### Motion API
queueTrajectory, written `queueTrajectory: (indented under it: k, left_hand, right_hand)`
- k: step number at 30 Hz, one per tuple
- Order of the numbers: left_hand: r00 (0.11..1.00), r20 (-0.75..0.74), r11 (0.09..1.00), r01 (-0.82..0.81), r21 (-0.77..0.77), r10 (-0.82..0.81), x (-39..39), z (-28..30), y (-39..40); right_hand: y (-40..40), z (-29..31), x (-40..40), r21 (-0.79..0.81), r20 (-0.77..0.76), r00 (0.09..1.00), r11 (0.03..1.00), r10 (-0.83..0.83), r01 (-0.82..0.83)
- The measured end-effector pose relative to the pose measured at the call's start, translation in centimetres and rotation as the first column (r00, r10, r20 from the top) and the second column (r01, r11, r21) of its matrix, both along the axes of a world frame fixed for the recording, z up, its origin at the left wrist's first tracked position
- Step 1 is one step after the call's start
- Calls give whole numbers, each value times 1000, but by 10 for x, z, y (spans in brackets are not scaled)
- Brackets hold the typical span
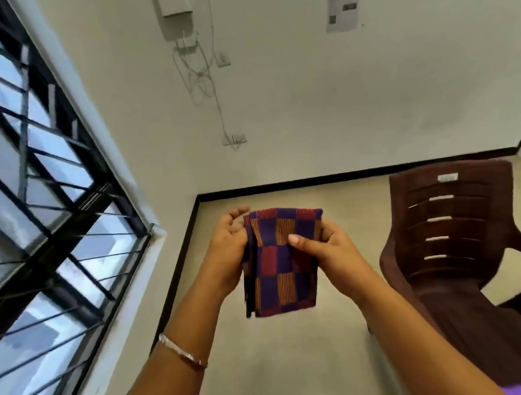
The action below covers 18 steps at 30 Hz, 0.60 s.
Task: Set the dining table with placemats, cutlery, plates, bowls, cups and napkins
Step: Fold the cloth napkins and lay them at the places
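Note:
A folded checked napkin [281,265] in purple, red and orange hangs in the air in front of me, above the floor. My left hand [225,249] holds its left edge, fingers curled behind the cloth. My right hand [324,248] grips the right edge, with the thumb pressed across the front of the cloth. The napkin hangs down folded in several layers. No table, plates or cutlery are in view.
A brown plastic chair [451,227] stands to the right, close to my right arm. A barred window [43,183] fills the left side. A white wall [309,105] with cables and sockets lies ahead, with beige floor [275,361] below.

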<state>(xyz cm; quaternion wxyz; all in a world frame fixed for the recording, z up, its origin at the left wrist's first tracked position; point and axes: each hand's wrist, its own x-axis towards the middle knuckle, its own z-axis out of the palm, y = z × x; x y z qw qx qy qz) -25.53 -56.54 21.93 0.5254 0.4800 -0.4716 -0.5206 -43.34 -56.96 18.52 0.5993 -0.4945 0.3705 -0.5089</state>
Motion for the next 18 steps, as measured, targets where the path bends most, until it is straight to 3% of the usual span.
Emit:
queueTrajectory:
  k: [2,5,8,11,18]
  left_hand:
    - [994,-5,979,110,169,-110,3,-7,-38]
    - [970,-110,941,236,243,-215,-5,-20,-94]
    - [944,16,921,319,223,-331,-26,-30,-148]
    - [938,106,936,309,168,-329,-53,-43,-222]
    - [969,-42,970,245,-6,-245,-129,-29,-412]
  right_hand:
    - [-34,-2,3,37,73,994,996,-83,80]
    - [-99,-7,-4,92,108,980,984,-165,156]
    - [-162,-15,-17,105,134,961,968,-240,227]
    - [-233,-20,-40,126,179,935,950,-305,285]
    - [-398,-1,-110,147,234,927,954,-292,263]
